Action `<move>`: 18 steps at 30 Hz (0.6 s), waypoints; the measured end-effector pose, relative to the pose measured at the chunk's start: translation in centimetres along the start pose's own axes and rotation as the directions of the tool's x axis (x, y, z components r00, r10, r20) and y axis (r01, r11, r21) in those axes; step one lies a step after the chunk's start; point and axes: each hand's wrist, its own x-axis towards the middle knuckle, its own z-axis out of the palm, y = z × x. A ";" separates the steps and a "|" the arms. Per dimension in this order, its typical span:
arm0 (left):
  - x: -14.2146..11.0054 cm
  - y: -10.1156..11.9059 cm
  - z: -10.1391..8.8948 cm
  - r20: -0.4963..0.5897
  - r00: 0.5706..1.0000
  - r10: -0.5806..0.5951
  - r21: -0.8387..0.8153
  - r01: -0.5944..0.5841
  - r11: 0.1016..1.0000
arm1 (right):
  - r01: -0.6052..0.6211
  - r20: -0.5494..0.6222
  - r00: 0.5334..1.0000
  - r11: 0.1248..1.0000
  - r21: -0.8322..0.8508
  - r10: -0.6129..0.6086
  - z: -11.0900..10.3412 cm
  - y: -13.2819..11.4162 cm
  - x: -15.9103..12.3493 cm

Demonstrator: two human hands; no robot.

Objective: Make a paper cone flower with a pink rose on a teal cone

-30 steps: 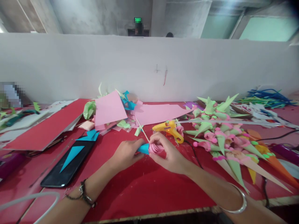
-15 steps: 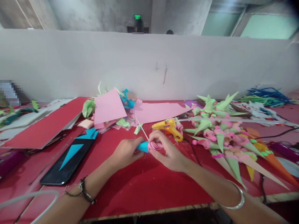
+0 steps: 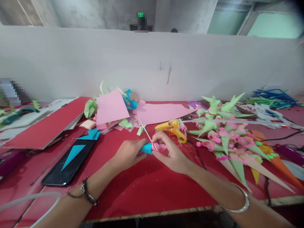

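My left hand [image 3: 130, 151] is closed round a blue paper cone [image 3: 146, 148], whose far end is hidden in the fingers. A layered pink paper flower [image 3: 157, 147] sits at the cone's mouth. My right hand [image 3: 172, 153] pinches the flower between thumb and fingers. From the top of this hand a thin pale stick [image 3: 144, 129] slants up to the left; I cannot tell if the fingers grip it. Just beyond the right hand lies a yellow glue gun [image 3: 173, 129] on the red table.
Green and pink paper cone flowers [image 3: 224, 139] are heaped at the right. Pink paper sheets [image 3: 111, 106] lie at the back. On the left are a black phone [image 3: 57, 177] with blue paper pieces [image 3: 73, 155] on it and a red sheet [image 3: 47, 123]. A white partition [image 3: 95, 63] stands behind.
The pink flower has turned slightly and sits against the cone's mouth, with more of its folds facing right. Both hands keep nearly the same place and grip.
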 end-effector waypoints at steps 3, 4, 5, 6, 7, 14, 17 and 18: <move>0.0 0.1 0.0 0.010 1.000 -0.011 -0.031 0.012 0.999 | -0.010 -0.007 1.000 1.000 0.006 0.010 0.0 0.1 -0.1; 0.1 0.2 0.0 0.013 1.000 -0.022 -0.048 0.023 0.999 | -0.012 -0.003 1.000 1.000 0.009 0.012 -0.1 0.2 -0.1; 0.1 0.2 0.0 0.013 0.999 -0.034 -0.064 0.035 0.997 | -0.011 0.005 1.000 1.000 0.011 0.011 -0.1 0.2 -0.2; 0.1 0.3 0.1 0.011 0.999 -0.045 -0.081 0.045 0.996 | -0.005 0.015 1.000 1.000 0.011 0.005 -0.1 0.1 -0.2; 0.1 0.3 0.1 0.009 0.999 -0.052 -0.098 0.053 0.994 | 0.004 0.025 1.000 1.000 0.009 -0.005 -0.2 0.1 -0.2; 0.2 0.3 0.0 0.024 0.998 -0.061 -0.258 0.065 0.964 | 0.067 0.069 0.995 0.998 -0.016 -0.065 -0.4 0.0 -0.1; 0.2 0.3 0.1 0.019 0.998 -0.063 -0.281 0.066 0.957 | 0.083 0.073 0.994 0.996 -0.038 -0.080 -0.5 -0.1 0.0; 0.2 0.4 0.1 0.020 0.998 -0.064 -0.290 0.067 0.955 | 0.090 0.074 0.993 0.995 -0.046 -0.087 -0.6 -0.1 0.0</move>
